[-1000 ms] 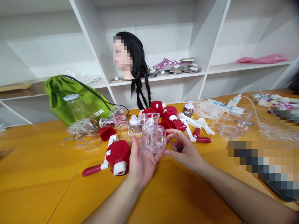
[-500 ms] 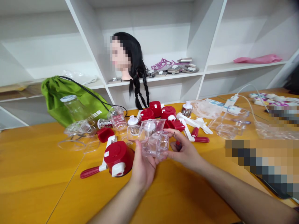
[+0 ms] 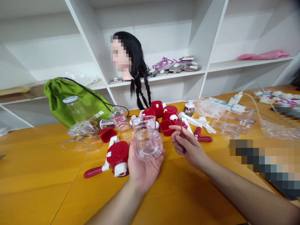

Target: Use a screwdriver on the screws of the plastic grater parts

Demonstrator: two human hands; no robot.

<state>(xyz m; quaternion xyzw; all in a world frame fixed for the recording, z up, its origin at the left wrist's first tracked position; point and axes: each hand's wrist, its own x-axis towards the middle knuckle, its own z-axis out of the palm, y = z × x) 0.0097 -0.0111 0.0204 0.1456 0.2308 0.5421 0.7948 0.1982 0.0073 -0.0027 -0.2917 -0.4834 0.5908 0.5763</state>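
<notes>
My left hand (image 3: pixel 142 168) holds a clear plastic housing (image 3: pixel 148 140) up over the table, its round end with several holes turned toward me. My right hand (image 3: pixel 188 147) is just to the right of it, fingers closed round a small red-handled screwdriver (image 3: pixel 181 132) whose thin shaft points upward. The right hand does not touch the housing. A red grater unit with a white crank and red handle (image 3: pixel 114 158) lies on the yellow table (image 3: pixel 35 175) beside my left hand.
Clear cups, lids and red and white grater parts (image 3: pixel 164 117) crowd the table behind my hands. A green bag (image 3: pixel 67 93) lies at the back left. White shelves hold a mannequin head (image 3: pixel 127 56). Plastic bags and cables (image 3: pixel 236 120) lie right.
My left hand turned the clear housing so its round end faces me. My right hand let go of the housing and drew right, raising the screwdriver upright.
</notes>
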